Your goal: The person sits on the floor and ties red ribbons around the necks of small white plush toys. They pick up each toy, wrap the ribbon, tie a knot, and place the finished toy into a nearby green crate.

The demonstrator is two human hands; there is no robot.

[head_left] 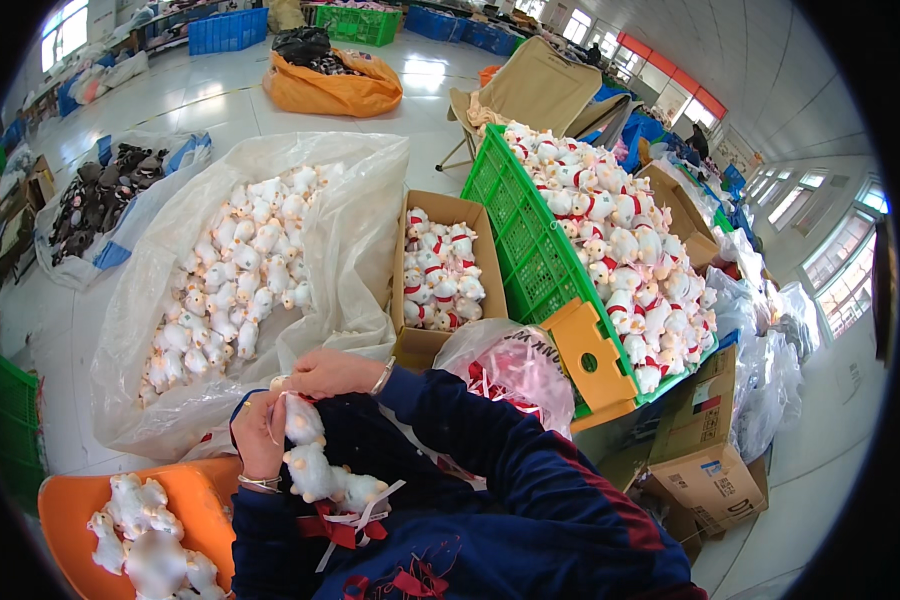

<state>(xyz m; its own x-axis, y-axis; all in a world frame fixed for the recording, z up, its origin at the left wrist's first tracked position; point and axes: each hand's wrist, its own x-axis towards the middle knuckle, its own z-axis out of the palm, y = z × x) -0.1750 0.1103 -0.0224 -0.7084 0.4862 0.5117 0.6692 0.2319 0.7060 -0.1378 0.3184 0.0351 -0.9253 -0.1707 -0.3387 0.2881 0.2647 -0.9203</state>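
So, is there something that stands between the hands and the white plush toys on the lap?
Nothing visible: the left hand and right hand meet at the upper end of the white plush toys. Red ribbons lie by the toys' lower end, away from both hands.

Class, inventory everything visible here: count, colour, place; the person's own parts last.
Handled plush toys: several, white, lap
Other plush toys: uncountable, white, containers
Ribbons: several, red, lap
Plastic bag: one, translucent, centre-left
Cardboard box: one, brown, centre
Crates: several, green, both sides, back
Ribbon bag: one, translucent, near box
Tub: one, orange, lower left
Sack: one, orange, back
Folding chair: one, beige, back
Fabric heap: one, dark, left
Cartons: several, brown, right
Bins: several, blue, back
Left hand: one, bare, centre
Right hand: one, bare, centre
Sleeves: two, navy, bottom
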